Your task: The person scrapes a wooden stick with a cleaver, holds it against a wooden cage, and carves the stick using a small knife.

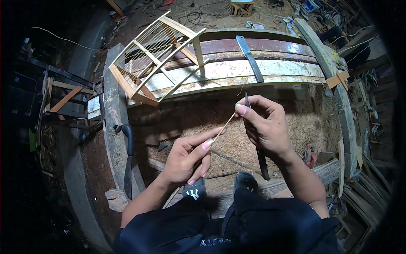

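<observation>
A thin wooden stick (229, 121) slants between my two hands. My left hand (186, 157) pinches its lower end between thumb and forefinger. At its upper end, my right hand (267, 122) holds a dark knife (261, 161), whose pointed blade tip sticks up past the thumb while its handle hangs below the palm. The stick's upper end meets the blade at my right thumb. Up and to the left, a wooden frame with thin parallel bars (158, 59) rests on the bench planks (224, 70).
A cleaver-like blade (249, 58) lies on the planks. Another knife with a curved dark handle (128, 139) rests at the left beam (112, 114). Shavings cover the ground (237, 139) between the beams. Two dark slippers (194, 190) are at the bottom, and wood strips lie at the right.
</observation>
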### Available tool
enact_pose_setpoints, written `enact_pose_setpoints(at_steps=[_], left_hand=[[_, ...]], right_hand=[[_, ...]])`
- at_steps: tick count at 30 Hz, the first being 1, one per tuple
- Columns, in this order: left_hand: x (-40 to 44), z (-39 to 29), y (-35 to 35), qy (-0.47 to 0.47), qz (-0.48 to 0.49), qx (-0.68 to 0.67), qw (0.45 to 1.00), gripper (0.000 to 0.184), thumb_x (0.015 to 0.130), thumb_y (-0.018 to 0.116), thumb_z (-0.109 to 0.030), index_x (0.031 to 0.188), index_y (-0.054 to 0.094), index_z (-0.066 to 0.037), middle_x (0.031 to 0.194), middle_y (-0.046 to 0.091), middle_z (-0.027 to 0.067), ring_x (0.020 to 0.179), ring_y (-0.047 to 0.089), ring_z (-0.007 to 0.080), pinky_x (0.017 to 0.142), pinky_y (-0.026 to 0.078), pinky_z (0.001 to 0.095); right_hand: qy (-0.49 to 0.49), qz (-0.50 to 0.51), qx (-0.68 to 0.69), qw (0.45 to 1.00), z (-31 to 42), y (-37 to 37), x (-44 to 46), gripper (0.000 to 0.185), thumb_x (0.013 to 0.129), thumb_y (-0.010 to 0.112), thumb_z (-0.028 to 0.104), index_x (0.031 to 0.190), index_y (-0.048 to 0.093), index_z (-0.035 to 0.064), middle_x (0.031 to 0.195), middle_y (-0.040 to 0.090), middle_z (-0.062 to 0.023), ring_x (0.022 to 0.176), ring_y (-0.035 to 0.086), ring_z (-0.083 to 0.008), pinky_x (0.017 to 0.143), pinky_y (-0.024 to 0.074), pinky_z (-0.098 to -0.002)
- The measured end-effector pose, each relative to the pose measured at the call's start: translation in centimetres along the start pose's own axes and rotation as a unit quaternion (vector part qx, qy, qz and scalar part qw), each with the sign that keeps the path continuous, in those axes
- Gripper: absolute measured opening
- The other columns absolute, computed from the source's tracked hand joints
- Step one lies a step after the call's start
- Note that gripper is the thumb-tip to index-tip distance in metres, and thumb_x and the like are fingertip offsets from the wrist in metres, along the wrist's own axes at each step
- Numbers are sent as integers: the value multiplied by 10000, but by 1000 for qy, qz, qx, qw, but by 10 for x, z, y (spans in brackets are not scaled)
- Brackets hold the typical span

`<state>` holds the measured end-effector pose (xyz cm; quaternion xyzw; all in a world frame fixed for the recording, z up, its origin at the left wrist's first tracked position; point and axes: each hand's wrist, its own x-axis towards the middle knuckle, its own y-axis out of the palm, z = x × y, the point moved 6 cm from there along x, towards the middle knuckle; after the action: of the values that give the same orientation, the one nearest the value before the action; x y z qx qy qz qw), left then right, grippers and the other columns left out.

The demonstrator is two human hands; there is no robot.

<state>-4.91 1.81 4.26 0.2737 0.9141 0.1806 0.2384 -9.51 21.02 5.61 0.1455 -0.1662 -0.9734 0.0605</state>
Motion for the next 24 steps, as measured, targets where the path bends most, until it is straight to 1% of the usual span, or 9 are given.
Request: enact_pose_setpoints(at_steps=[3,5,9,15,17,18,20,23,24], left_hand=[[0,0,0,0,4,5,1000,442,1114,411,-168,1541,429,-56,583,583,71,346,422,72,359,364,197],[1,1,0,2,7,5,1000,443,1114,412,-169,1543,429,-60,584,585,71,348,424,72,359,365,197],[1,0,1,-2,5,11,1000,448,1113,417,-176,1547,423,-63,586,588,72,355,427,71,360,368,195],[1,-4,7,-10,-12,43,999,453,1100,452,-163,1543,436,-65,591,589,68,366,419,60,368,359,194],[1,-4,7,-8,-16,59,998,454,1095,465,-153,1540,442,-66,598,590,66,372,419,57,376,358,195],[1,-1,6,2,-14,44,999,454,1090,471,-137,1537,448,-61,620,601,68,384,427,55,388,360,194],[0,-2,5,13,-14,29,999,454,1084,477,-122,1533,453,-56,641,611,70,396,435,53,399,362,193],[-1,-3,2,3,-37,12,999,473,1073,491,-119,1536,442,-40,692,632,79,418,450,51,414,363,189],[-1,-4,2,6,-42,-10,999,481,1067,501,-122,1535,438,-30,706,637,84,420,449,51,413,358,188]], right_hand=[[-3,-8,-25,1000,0,-1,2,169,1010,672,134,1056,677,-29,790,682,-22,474,453,7,408,311,-184],[13,-21,8,1000,-1,0,1,166,1013,669,141,1050,670,-21,808,681,-32,469,459,-3,407,323,-183],[11,-11,7,1000,1,0,0,173,1017,664,152,1054,666,-17,833,686,-44,463,461,-10,404,331,-182],[-6,-6,6,1000,-1,-3,-2,144,1002,682,120,1043,669,-17,774,675,-16,485,461,7,407,305,-180],[-41,-4,9,999,3,-6,-1,154,992,698,111,1054,691,-30,754,670,-4,525,491,17,429,312,-171],[-41,-3,9,999,4,-6,1,154,992,698,111,1054,691,-30,754,670,-4,525,491,17,429,312,-171],[-97,-114,-93,984,13,-17,3,205,989,704,119,1120,717,-39,758,669,-5,603,551,-19,523,405,-187],[-205,-89,-272,936,26,2,-11,331,975,683,65,1300,680,2,950,661,-65,810,596,-101,709,488,-250],[-249,-74,-303,917,25,10,-16,351,976,667,43,1326,668,11,987,642,-74,805,587,-103,695,481,-240]])
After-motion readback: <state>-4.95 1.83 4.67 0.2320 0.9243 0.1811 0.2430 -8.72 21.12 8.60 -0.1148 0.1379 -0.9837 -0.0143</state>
